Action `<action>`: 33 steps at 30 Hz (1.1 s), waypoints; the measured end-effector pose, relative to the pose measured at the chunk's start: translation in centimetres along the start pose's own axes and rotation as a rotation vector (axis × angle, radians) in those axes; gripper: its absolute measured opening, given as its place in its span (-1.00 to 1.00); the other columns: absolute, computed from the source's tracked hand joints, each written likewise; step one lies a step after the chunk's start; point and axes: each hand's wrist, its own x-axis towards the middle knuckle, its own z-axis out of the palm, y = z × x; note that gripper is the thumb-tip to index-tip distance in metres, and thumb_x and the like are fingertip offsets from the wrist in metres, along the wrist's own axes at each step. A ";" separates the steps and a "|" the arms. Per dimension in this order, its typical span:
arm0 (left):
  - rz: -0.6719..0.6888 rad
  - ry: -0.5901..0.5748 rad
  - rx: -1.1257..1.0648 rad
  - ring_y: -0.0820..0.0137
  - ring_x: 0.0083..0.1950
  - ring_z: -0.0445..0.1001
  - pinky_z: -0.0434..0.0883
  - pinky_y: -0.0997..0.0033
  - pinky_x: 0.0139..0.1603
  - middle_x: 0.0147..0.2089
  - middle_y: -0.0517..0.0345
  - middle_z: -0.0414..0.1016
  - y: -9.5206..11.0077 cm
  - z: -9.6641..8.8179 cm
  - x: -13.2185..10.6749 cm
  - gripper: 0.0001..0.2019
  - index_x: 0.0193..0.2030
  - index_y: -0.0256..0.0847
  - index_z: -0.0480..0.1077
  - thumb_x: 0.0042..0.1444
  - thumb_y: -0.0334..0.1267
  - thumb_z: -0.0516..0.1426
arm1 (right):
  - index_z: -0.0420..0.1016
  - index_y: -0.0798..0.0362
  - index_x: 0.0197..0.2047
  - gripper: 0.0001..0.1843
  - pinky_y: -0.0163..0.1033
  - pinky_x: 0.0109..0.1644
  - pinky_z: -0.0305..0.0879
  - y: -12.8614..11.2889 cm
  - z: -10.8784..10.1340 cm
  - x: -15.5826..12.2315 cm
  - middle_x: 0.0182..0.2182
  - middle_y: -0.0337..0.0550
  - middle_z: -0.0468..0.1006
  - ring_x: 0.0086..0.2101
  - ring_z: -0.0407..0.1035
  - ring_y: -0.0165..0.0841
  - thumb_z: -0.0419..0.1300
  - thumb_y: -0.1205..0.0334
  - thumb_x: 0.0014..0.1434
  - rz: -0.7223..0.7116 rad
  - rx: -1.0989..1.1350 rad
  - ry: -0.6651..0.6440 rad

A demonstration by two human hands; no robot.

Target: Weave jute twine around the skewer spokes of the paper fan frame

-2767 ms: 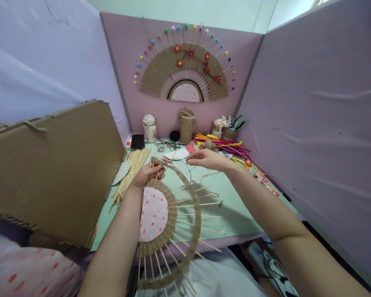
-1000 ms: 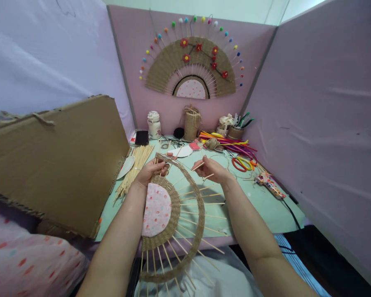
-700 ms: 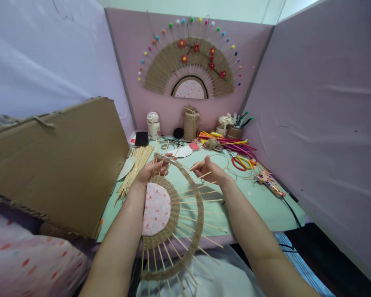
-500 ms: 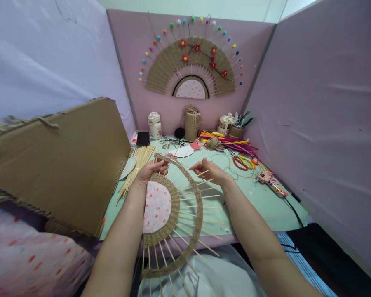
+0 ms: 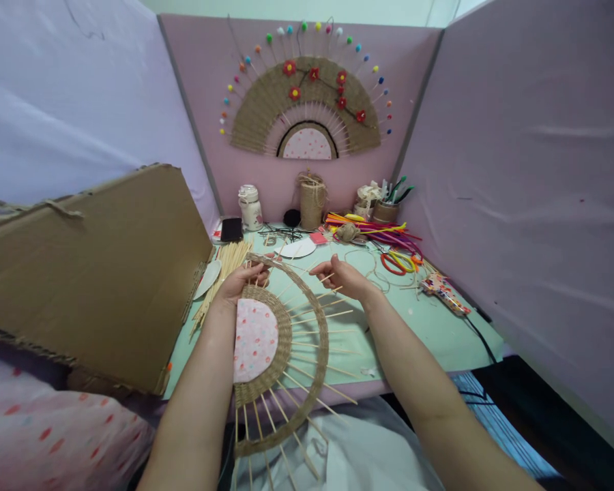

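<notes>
A woven half-round fan (image 5: 285, 334) stands on edge over the table's front, its flat side to the left. It has a pink spotted cloth centre (image 5: 256, 339), thin sticks fanning out to the right, and an outer band of woven twine (image 5: 323, 341). My left hand (image 5: 250, 278) is closed around the fan's upper end, at the sticks and the band. Level with it on the right, my right hand (image 5: 340, 276) has its fingers pinched together on a thin strand of twine that runs from the band's top. The strand is faint, and the fingertips partly hide it.
A bundle of sticks (image 5: 230, 262) and a cardboard sheet (image 5: 97, 273) are on the left. Scissors (image 5: 396, 262) and a glue gun (image 5: 445, 293) lie to the right. Along the back stand a jar (image 5: 250, 206), a twine roll (image 5: 312, 201) and colourful pipe cleaners (image 5: 383, 233). A finished fan (image 5: 263, 112) hangs behind.
The whole view has shifted slightly, so most things sit a little further left. Both hands keep nearly the same pose, and the fan remains in the left one.
</notes>
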 end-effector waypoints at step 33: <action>-0.027 0.190 -0.095 0.63 -0.55 0.20 0.26 0.58 -0.55 -0.03 -0.07 0.51 0.1 -3.6 0.5 -0.70 -0.06 -0.29 0.48 0.04 -0.49 0.13 | 0.55 0.09 -0.43 -0.54 -0.33 -0.49 0.01 1.8 -1.2 1.9 -0.56 -0.22 0.37 -0.56 0.12 -0.49 0.13 -0.17 0.06 -0.239 -0.222 0.413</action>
